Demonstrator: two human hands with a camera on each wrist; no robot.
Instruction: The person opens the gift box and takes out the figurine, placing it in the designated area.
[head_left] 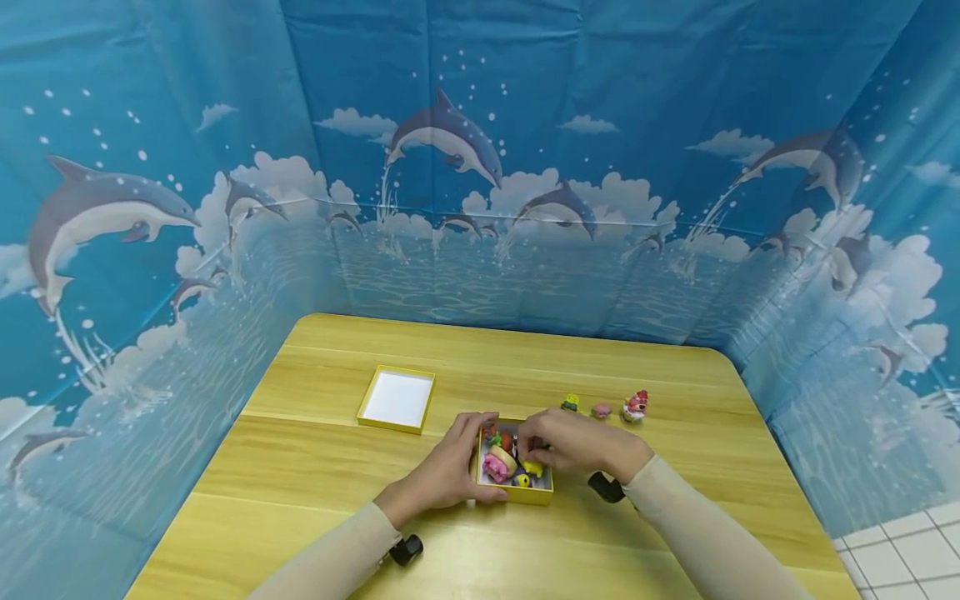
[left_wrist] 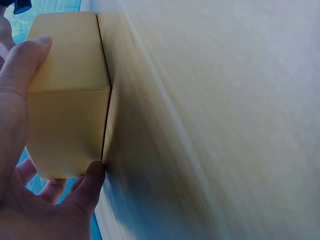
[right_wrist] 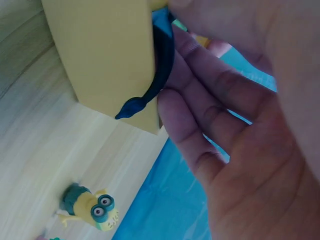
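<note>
The yellow box (head_left: 528,497) (left_wrist: 67,125) (right_wrist: 102,55) holds several small toys, among them a pink one (head_left: 495,468) and a yellow one (head_left: 532,467). My left hand (head_left: 444,471) (left_wrist: 17,150) grips the box from the left, with the thumb on its near wall and fingers around the far side. Over its right part, my right hand (head_left: 573,440) (right_wrist: 260,165) pinches a toy, partly hidden by the fingers. In the right wrist view a dark blue curved piece (right_wrist: 164,55) hangs from that grip along the box's outer wall.
A shallow white-lined yellow tray or lid (head_left: 396,400) lies to the left. Behind my right hand stand a goggled yellow-green figure (head_left: 571,402) (right_wrist: 92,207), a small pink toy (head_left: 602,411) and a red-and-white figure (head_left: 634,406). A dolphin-print curtain (head_left: 480,275) surrounds the wooden table (head_left: 315,475).
</note>
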